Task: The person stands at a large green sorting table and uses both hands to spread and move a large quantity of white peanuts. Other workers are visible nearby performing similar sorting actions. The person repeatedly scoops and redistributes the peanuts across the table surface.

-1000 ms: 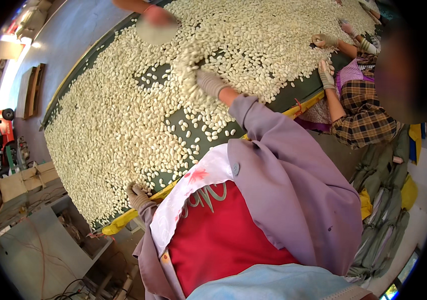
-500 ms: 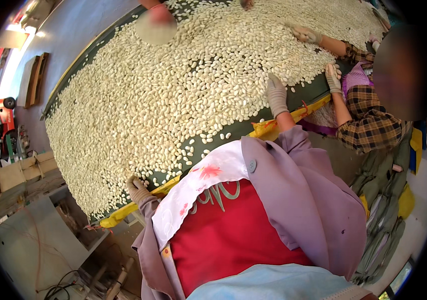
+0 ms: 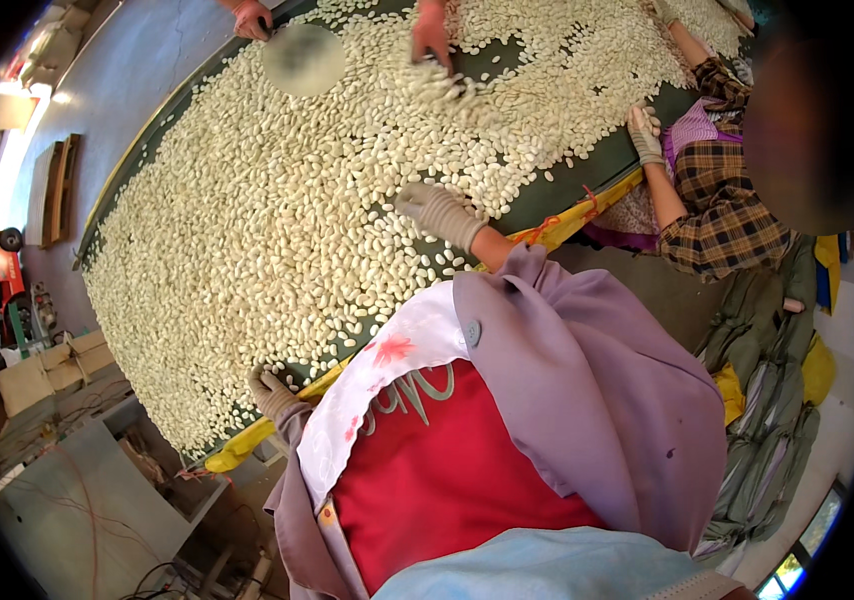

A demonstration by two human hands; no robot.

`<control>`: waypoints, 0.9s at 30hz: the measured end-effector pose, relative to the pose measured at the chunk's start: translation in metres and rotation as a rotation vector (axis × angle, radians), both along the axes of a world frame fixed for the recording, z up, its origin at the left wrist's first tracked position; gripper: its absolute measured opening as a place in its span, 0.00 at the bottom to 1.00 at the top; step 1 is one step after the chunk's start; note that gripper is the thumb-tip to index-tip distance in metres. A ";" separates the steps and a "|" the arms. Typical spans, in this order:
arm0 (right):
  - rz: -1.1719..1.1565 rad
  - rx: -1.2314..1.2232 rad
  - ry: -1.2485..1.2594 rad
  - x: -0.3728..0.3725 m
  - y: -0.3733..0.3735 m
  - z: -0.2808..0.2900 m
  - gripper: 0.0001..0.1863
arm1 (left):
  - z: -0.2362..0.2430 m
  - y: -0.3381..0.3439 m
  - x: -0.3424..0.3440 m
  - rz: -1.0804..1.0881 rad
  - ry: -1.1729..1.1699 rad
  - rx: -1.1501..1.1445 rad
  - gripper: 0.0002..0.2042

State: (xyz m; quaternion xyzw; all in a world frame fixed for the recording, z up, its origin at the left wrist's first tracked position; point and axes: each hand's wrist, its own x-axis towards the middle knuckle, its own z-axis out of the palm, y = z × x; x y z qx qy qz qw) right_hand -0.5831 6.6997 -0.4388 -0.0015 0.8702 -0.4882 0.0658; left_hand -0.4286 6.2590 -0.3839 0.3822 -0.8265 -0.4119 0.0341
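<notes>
Across the green table [image 3: 547, 202] lies a broad, uneven layer of white beans [image 3: 247, 250], thick on the left and thinner near the close edge, where dark patches of the surface show through. The person's right hand [image 3: 437, 212], in a pale ribbed glove, reaches over the near part of the beans; its fingers look bent and close together, but I cannot tell whether any beans are held in them. The left hand [image 3: 275, 392], gloved alike, rests at the near edge of the table, just beside the beans at the lower left; its fingers are slightly bent, and I cannot tell whether they hold anything. A yellow strip [image 3: 237, 447] runs along this edge, with red string [image 3: 590, 200] tied to it farther right. From the far side, a co-worker's pink-gloved hand [image 3: 431, 38] is among beans that blur with motion, next to a bare patch. On the right, another co-worker in a plaid sleeve [image 3: 732, 225] has one gloved hand [image 3: 645, 135] at the table's edge, near the beans. The person wears a mauve jacket [image 3: 597, 370] over a red shirt [image 3: 447, 470]. Beyond the table's left side stand a wooden pallet [image 3: 52, 190] and a red machine [image 3: 7, 265].
</notes>
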 end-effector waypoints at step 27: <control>0.059 0.717 -0.484 -0.066 0.102 0.013 0.15 | -0.038 0.056 -0.005 -0.124 0.067 -0.274 0.12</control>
